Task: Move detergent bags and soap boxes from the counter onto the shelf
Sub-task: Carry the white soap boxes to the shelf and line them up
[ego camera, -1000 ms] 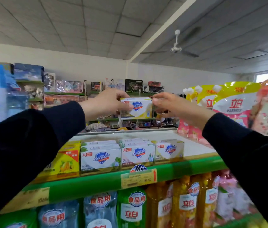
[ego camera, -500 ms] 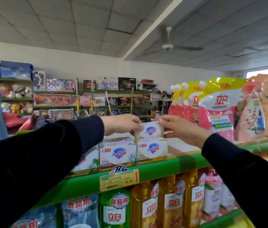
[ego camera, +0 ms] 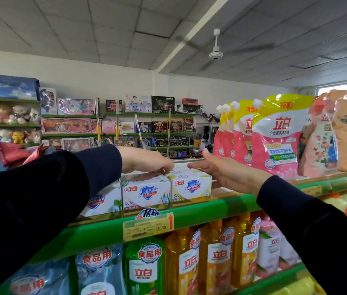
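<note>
Soap boxes point(ego camera: 190, 186): printed cardboard, slight sheen. Detergent bags point(ego camera: 274, 137): glossy plastic film with white plastic caps. Shelf point(ego camera: 221, 206) edge: smooth, green-painted, glossy. Price tag point(ego camera: 148, 228): matt paper. Sleeves point(ego camera: 40, 188): dark matt cloth.

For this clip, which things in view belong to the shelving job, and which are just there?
Job:
- soap boxes on the top shelf
- detergent bags standing at its right
- left hand, fingertips on the boxes
- right hand, open beside them

Just there:
- price tag
- bottles on the shelf below
- toy boxes on the far wall
- ceiling fan
</note>
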The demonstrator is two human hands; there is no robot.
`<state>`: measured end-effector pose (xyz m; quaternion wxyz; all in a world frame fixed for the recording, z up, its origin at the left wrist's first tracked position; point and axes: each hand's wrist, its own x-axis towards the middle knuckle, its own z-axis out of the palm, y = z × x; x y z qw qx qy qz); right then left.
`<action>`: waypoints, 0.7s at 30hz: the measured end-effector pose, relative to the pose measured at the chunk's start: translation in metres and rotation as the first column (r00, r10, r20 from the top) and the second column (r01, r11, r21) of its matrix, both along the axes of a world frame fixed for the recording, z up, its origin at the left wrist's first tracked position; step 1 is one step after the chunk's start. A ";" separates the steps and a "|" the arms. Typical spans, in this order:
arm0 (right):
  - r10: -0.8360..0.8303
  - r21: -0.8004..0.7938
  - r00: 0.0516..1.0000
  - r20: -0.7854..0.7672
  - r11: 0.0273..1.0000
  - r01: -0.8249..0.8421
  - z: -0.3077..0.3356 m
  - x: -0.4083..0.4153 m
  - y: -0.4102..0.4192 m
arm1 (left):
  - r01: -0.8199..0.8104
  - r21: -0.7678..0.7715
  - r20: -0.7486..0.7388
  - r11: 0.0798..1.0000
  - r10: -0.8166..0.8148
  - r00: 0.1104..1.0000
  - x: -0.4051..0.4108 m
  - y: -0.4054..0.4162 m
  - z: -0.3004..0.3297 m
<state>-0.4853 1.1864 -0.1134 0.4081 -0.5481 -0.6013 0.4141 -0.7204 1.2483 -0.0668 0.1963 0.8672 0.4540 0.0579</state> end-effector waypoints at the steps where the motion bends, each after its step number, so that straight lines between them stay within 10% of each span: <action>1: 0.004 -0.001 1.000 0.003 1.000 -0.004 -0.001 0.000 -0.001 | -0.004 -0.012 -0.014 1.000 0.003 1.000 0.000 -0.001 0.001; 10: -0.139 0.206 0.983 0.122 0.972 0.112 0.000 -0.003 -0.035 | 0.132 0.230 0.178 0.964 -0.174 0.968 0.033 -0.047 0.013; 21: -0.652 0.440 0.752 0.098 0.706 0.555 -0.013 0.051 -0.185 | 0.348 0.418 0.496 0.839 -0.532 0.687 0.142 -0.111 -0.027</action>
